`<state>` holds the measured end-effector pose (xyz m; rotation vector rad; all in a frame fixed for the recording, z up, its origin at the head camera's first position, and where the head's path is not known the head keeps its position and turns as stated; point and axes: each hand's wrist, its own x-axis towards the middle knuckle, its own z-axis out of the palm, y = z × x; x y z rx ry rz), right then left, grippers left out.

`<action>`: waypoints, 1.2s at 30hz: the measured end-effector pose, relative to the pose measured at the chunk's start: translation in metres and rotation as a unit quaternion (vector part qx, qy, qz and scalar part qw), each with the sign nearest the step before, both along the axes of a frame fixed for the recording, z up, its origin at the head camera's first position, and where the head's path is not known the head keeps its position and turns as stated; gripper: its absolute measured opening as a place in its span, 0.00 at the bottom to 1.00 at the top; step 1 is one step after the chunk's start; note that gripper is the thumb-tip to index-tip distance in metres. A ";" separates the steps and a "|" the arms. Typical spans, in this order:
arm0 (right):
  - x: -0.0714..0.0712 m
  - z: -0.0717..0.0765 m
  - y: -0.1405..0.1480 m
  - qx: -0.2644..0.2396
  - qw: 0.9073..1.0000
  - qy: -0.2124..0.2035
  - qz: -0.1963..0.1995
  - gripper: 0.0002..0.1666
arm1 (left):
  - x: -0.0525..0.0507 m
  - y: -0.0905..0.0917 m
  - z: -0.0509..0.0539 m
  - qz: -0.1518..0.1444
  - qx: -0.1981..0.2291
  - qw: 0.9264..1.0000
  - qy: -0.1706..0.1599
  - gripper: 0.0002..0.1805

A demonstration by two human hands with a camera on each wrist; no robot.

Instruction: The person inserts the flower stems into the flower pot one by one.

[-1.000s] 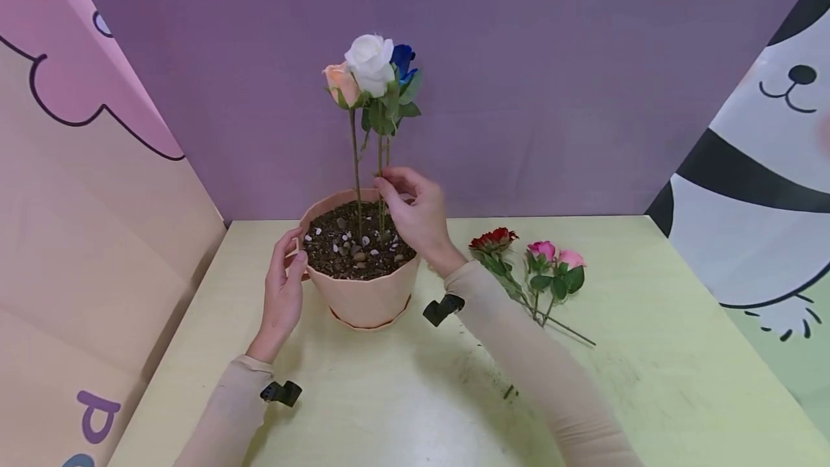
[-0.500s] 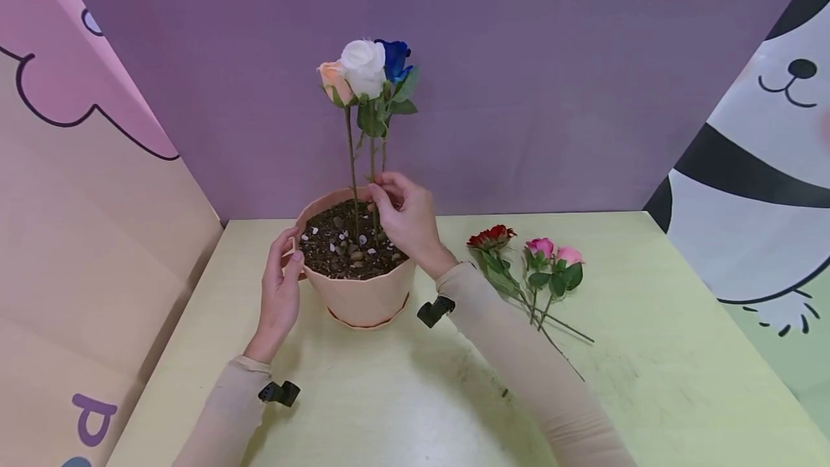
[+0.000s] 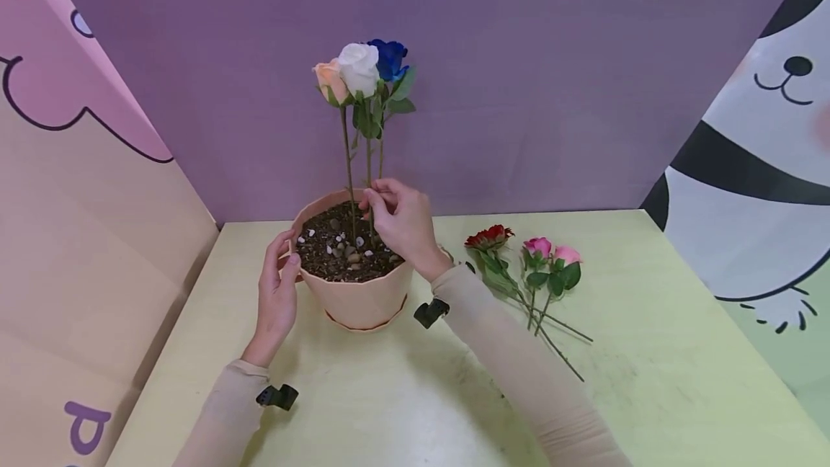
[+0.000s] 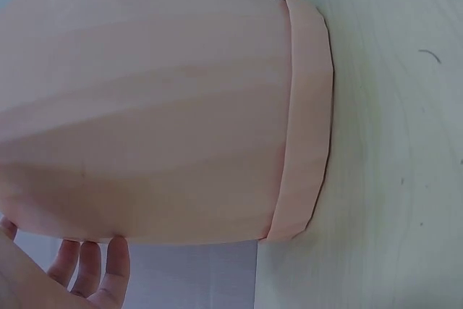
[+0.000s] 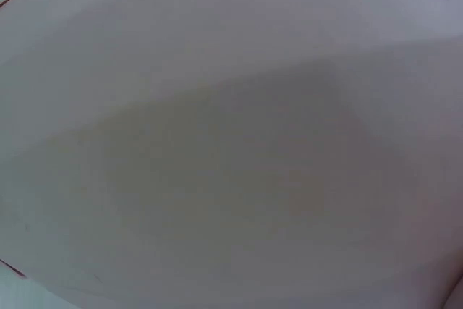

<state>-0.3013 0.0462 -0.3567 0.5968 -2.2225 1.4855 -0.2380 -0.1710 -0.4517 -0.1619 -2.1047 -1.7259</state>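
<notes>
A pale peach flower pot (image 3: 357, 303) filled with dark soil (image 3: 324, 251), pebbles and white bits stands on the table at centre left. Three artificial roses rise upright from it: a peach rose (image 3: 331, 81), a white rose (image 3: 359, 69) and a blue rose (image 3: 389, 58). Low on the white rose's stem, just above the soil, thumb and forefinger of my right hand (image 3: 407, 225) pinch it. My left hand (image 3: 277, 301) rests against the pot's left side near the rim; the left wrist view shows its fingertips (image 4: 117, 251) touching the wall. The pot wall (image 5: 231, 142) fills the right wrist view.
Right of the pot a red flower (image 3: 489, 237) and two pink roses (image 3: 538, 247) lie on the table (image 3: 363, 402), stems crossing. A saucer (image 4: 307, 121) sits under the pot. A purple backdrop (image 3: 519, 92) stands behind, with printed panels at both sides.
The white rose has sunk lower relative to the peach and blue roses, and my right hand has moved down with its stem. My left hand stays at the pot. The view has shifted slightly.
</notes>
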 end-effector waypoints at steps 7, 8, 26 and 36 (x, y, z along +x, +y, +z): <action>0.001 -0.001 0.001 -0.011 1.000 0.000 0.017 0.11 | 0.001 0.001 0.000 -0.002 0.007 1.000 0.006 0.25; 0.001 -0.002 0.001 -0.017 1.000 0.002 0.018 0.11 | 0.001 0.001 -0.001 -0.002 0.006 1.000 0.007 0.25; 0.002 -0.007 0.002 -0.103 0.991 0.070 -0.042 0.16 | 0.002 0.001 0.000 -0.001 -0.007 1.000 0.015 0.25; 0.002 -0.009 0.005 -0.132 0.988 0.064 -0.046 0.15 | 0.001 0.001 -0.002 0.002 -0.008 1.000 0.016 0.26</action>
